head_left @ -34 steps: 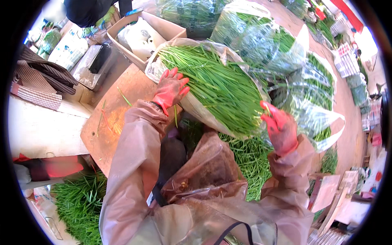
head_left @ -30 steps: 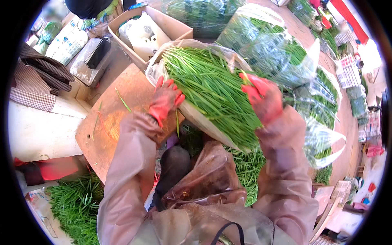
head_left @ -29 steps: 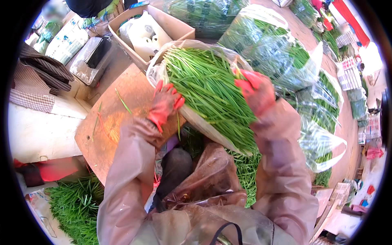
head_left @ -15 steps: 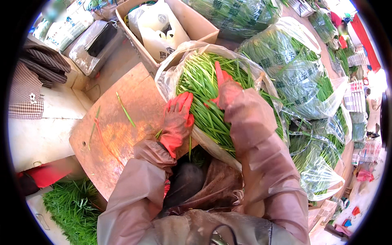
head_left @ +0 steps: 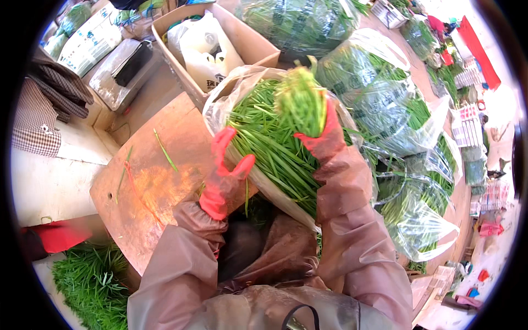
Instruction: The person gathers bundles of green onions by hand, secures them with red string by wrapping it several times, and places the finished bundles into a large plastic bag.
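Observation:
My right hand (head_left: 324, 135), in a red glove, is shut on a motion-blurred bunch of long green leaves (head_left: 300, 102), raised over the open plastic bag (head_left: 223, 104). More of the same leaves (head_left: 275, 162) fill that bag. My left hand (head_left: 223, 179), also red-gloved, is open, thumb and fingers apart, holding nothing beside the bag's near left edge. Left of it lies a worn, rust-stained board (head_left: 135, 198) with a few loose leaves and a thin red string on it.
Packed bags of greens (head_left: 374, 93) line the back and right. A cardboard box (head_left: 269, 55) with white bags stands behind. At left are a white box (head_left: 49, 181) with checked cloths (head_left: 36, 135), a plastic-wrapped bin (head_left: 104, 80) and cut greens (head_left: 82, 286) below.
My right hand has gone from reaching into the leaves to lifting a bunch out. My left hand has come off the leaves and spread its fingers. The view has shifted slightly.

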{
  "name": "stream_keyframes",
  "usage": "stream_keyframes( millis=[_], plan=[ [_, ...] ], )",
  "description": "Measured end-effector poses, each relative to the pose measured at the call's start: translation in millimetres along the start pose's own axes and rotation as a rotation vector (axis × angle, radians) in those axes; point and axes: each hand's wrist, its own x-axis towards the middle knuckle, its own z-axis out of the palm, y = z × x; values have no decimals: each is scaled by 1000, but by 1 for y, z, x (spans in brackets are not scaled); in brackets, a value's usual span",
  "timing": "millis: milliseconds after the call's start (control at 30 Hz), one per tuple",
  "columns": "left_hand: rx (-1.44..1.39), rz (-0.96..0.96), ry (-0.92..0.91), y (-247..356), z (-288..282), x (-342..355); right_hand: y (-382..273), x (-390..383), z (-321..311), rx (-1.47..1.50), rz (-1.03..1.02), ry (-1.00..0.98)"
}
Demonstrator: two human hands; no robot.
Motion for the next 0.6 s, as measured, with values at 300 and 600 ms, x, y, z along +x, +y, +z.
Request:
stream_keyframes(
  millis=[300, 600],
  plan=[
    [-1117, 4, -40, 100, 84, 14, -81, -67, 33, 679, 440, 195],
    [-954, -116, -238, 77, 68, 13, -156, -74, -3, -1150, -287, -42]
  ],
)
